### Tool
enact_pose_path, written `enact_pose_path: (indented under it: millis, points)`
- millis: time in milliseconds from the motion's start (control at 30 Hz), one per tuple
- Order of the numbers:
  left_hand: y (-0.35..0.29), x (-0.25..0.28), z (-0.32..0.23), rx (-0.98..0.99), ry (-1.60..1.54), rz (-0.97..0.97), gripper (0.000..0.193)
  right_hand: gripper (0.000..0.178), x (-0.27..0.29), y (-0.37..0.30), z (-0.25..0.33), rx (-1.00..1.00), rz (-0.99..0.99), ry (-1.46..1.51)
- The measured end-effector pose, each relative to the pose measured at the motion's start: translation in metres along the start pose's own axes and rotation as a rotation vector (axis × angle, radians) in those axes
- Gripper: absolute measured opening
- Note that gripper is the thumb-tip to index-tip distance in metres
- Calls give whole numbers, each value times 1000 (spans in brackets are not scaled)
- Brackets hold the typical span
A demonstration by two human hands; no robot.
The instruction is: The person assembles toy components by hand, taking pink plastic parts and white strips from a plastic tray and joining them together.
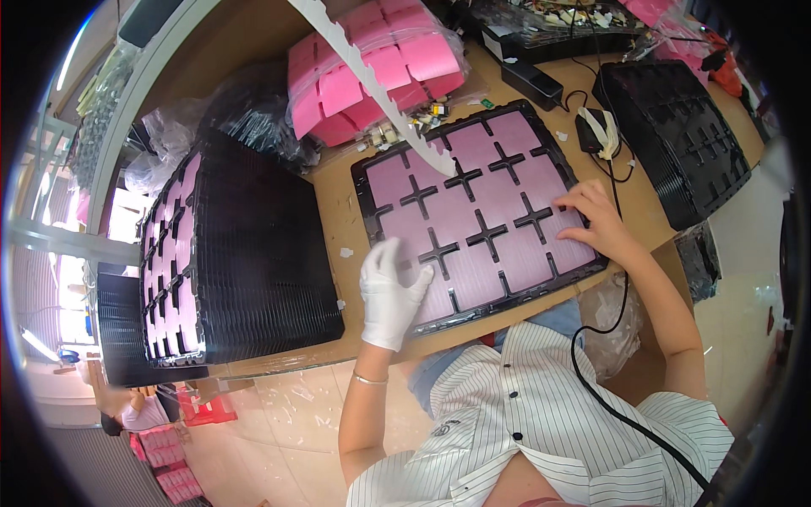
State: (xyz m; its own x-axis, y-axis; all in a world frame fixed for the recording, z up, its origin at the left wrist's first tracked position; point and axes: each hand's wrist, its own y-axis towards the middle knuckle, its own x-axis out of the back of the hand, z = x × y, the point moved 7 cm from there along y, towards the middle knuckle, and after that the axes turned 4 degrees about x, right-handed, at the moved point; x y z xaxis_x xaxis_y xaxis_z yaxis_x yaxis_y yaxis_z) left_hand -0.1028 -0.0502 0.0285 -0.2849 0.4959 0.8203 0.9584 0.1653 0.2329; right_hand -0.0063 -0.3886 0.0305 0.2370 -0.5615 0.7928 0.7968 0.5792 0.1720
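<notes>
In front of me on the table lies a black tray (487, 236) with cross-shaped dividers and flat pink sheets (465, 267) in its compartments. My left hand (390, 297), in a white glove, is over the tray's left edge, thumb and fingers apart. At the right edge is my bare right hand (598, 221). Its fingers are spread and bent over the pink surface, with nothing visible between them. I cannot tell how firmly either hand touches the tray. A pale strip with a jagged edge (372, 80) reaches from the top down over the tray's far part.
A tall stack of black trays (262, 253) stands left; another black tray stack (676, 135) leans at right. Behind are bundled pink pieces (372, 63), small loose parts (384, 133), and a black box (532, 84). A black cable (583, 372) crosses my shirt. Another person (144, 410) is far left.
</notes>
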Motion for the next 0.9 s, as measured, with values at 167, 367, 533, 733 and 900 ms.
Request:
enact_pose_path:
  millis: [167, 367, 533, 733, 900]
  points:
    - [-27, 0, 17, 185, -114, 86, 94, 96, 11, -14, 4, 4, -37, -87]
    - [-33, 12, 22, 545, -951, 81, 75, 82, -11, -26, -27, -72, -245, 86]
    - [-29, 76, -44, 533, -591, 84, 58, 80, 1, -31, -39, -19, -417, 164]
    - [-26, 263, -43, 311, -506, -401, 49, 76, 44, -42, -8, -55, -621, 510]
    - [-33, 417, 95, 472, -439, -499, 38, 73, 28, -35, -9, -50, -522, 491]
